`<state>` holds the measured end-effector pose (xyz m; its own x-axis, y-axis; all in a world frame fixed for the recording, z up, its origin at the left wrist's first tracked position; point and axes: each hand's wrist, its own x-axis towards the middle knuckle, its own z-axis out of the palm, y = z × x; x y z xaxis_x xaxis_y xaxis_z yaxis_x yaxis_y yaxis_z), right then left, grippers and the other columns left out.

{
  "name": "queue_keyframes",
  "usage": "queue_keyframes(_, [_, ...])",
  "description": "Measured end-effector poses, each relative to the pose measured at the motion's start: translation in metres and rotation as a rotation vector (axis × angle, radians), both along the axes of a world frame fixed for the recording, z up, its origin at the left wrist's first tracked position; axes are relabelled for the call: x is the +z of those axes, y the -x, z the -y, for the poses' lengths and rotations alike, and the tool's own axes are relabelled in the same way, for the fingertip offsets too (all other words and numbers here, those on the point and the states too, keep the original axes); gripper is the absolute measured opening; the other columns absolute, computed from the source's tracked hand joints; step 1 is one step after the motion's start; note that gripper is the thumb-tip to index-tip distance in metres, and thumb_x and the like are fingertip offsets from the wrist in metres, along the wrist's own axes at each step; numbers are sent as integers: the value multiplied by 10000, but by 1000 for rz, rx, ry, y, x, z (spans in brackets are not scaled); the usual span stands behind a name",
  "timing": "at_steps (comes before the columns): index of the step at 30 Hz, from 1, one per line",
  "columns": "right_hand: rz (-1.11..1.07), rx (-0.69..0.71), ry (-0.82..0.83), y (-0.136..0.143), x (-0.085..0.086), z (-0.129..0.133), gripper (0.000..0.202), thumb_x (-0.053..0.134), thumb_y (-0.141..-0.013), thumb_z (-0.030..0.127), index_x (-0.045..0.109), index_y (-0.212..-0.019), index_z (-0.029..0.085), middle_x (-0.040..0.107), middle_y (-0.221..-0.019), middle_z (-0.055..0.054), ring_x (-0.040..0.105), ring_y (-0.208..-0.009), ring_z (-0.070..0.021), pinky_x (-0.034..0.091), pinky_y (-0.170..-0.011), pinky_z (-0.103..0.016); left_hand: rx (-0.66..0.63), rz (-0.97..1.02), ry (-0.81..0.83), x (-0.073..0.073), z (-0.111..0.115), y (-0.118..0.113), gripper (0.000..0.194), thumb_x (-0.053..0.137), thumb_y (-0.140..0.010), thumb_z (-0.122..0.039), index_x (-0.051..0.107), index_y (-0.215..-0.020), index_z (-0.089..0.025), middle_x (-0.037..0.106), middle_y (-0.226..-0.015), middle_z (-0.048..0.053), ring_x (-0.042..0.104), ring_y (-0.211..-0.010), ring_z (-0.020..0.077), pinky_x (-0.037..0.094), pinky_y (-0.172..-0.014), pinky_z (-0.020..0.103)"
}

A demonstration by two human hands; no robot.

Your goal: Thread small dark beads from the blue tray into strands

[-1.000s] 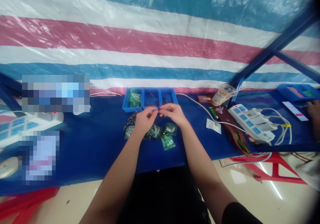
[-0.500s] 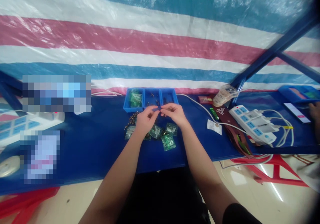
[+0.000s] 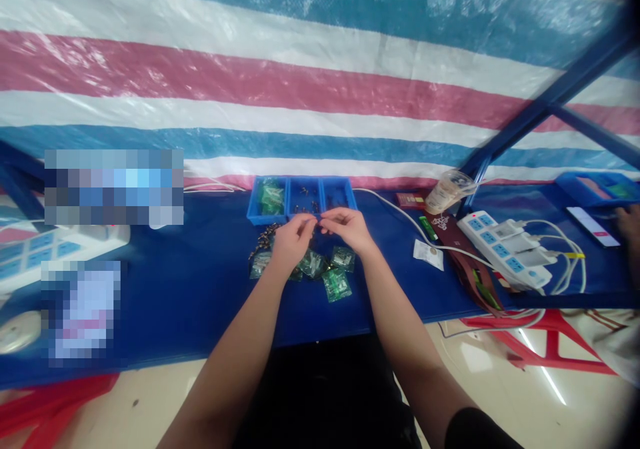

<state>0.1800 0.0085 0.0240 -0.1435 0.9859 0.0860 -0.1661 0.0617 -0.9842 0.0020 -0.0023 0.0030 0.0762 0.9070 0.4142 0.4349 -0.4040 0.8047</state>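
My left hand and my right hand are close together, fingertips pinched and nearly touching. Whatever they hold is too small to make out. Just beyond them stands a blue tray with three compartments: green packets in the left one, small dark parts in the middle and more in the right. A pile of small metal parts lies left of my left hand. Several clear bags with green contents lie on the blue table below my hands.
To the right are a plastic cup, a brown bag, a white packet and a power strip with cables. Another person's hand is at the far right near a phone. Another power strip lies left.
My fingertips have shifted slightly, and the small bluish spot between them no longer shows. The tray, bags and parts look unmoved.
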Motion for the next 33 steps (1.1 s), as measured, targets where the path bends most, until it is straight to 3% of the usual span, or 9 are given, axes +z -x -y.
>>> queue_keyframes(4, [4,-12,16,-1,2,0,367,889,-629,426,754,-859,173,742,-687,-23,690,-615,-151,500,-546,-257,8,-12,5,-1,0,0,253,610,-944,-393,703,-1110,-226,662,-675,-27,601,-588,119,479,-638,240])
queue_keyframes(17, [-2,3,-7,0,-2,-1,343,883,-657,399,748,-877,173,745,-714,-23,696,-619,-149,487,-536,-248,10,-13,33,0,1,1,250,554,-972,-406,695,-1009,-203,658,-676,-20,614,-599,116,467,-625,234])
queue_keyframes(23, [3,-11,9,-1,1,0,365,885,-644,425,745,-871,175,737,-699,-18,689,-626,-148,501,-558,-257,0,17,14,-1,1,0,278,616,-934,-415,686,-1122,-223,659,-678,-28,595,-582,114,468,-608,234])
queue_keyframes(33, [14,41,23,-2,-2,-2,372,860,-674,446,754,-905,174,763,-764,-38,705,-657,-153,500,-558,-251,11,14,-33,0,1,-1,248,594,-950,-411,716,-1033,-212,651,-660,-27,571,-562,105,461,-611,232])
